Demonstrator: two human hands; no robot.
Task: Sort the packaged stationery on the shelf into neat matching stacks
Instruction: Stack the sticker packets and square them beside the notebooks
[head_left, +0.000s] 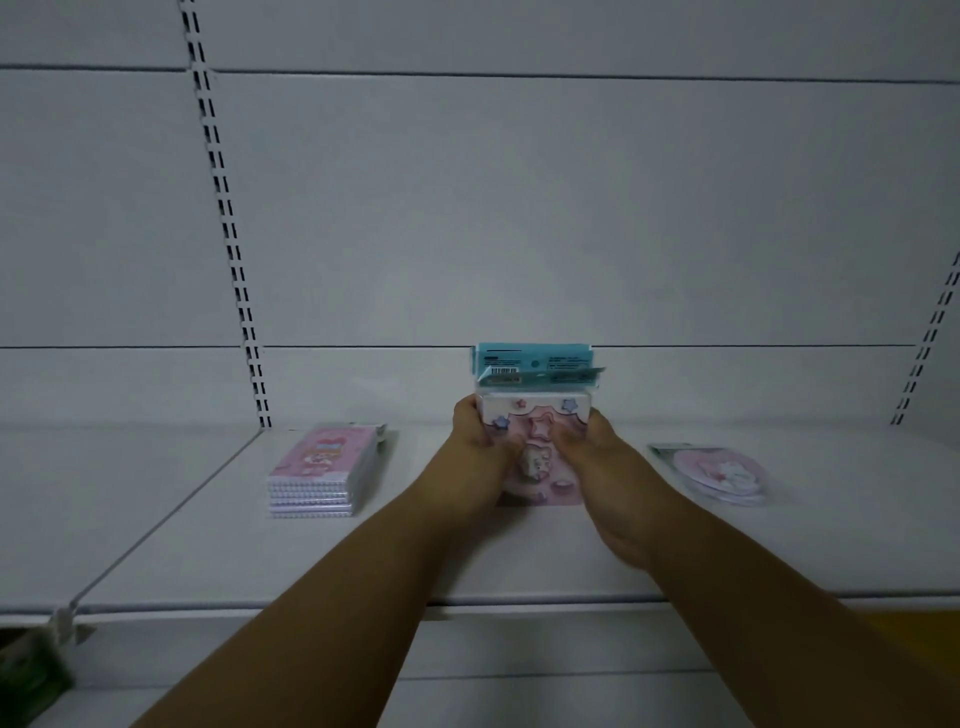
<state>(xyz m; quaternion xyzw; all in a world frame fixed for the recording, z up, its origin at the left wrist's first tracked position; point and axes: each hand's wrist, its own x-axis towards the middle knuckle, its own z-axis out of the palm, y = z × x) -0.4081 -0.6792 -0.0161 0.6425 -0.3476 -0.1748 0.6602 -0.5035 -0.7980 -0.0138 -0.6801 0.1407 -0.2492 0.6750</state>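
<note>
Hands meet at the middle of the white shelf (519, 561) in the head view, both closed on one bundle of pink sticker packs (535, 452). The left hand (475, 434) grips the bundle's left edge, fingers wrapped over the far corner and thumb on the front face. The right hand (592, 441) clamps the right edge the same way, its thumb pressing the front near the middle. Between the two grips the bundle stands roughly upright on the shelf, long axis running from the shelf up toward the back panel (519, 208), printed face turned to the camera. That face is pale pink with a scalloped white top, purple and pink stars and a small white cartoon figure below the thumbs. Above the fingers, teal header cards (535, 361) stick up, slightly fanned and uneven, one bearing a barcode label.

Well to the left of the left hand, a stack of pink spiral notebooks (324, 475) lies flat, squared up, bindings facing the shelf's front edge, long axis running front to back. Well to the right of the right hand lies a flat pile of round pink packs (719, 473) in clear sleeves, slightly offset. Something dark green (31, 670) shows at the lower left, below the shelf, too blurred to name.
</note>
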